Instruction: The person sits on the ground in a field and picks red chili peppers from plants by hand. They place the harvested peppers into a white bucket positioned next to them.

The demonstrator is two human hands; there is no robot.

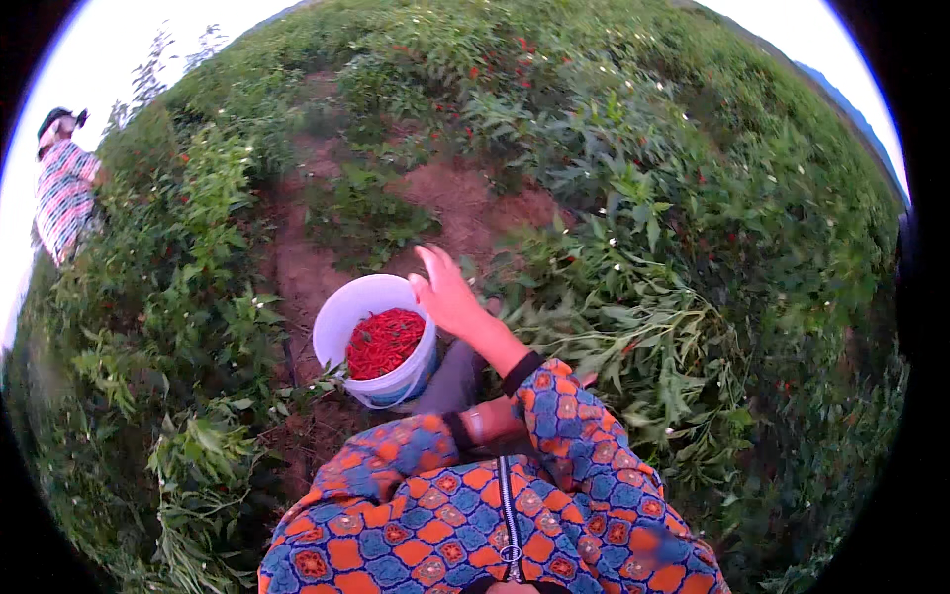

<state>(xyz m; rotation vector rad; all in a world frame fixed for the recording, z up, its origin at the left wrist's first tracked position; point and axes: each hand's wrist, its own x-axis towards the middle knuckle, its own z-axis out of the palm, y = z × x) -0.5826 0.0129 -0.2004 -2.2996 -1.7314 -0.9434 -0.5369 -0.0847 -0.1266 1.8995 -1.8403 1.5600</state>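
A white bucket (pixel 339 315), partly filled with small red chili peppers (pixel 384 344), stands on the soil in front of me. My right hand (pixel 447 294) is above its right rim, with thumb and fingers apart and nothing seen in them. My left arm crosses my body to the right. Only the wrist and part of my left hand (pixel 490 421) show, because the right sleeve (pixel 574 411) covers the fingers. Leafy pepper plants (pixel 643 337) grow close by on the right.
Dense pepper plants (pixel 198 247) line the left side, and more with red peppers rise ahead. Bare reddish soil (pixel 455 203) runs between the rows. A person (pixel 67 193) in a patterned top and dark hat stands at the far left. My dark trouser leg (pixel 450 376) is beside the bucket.
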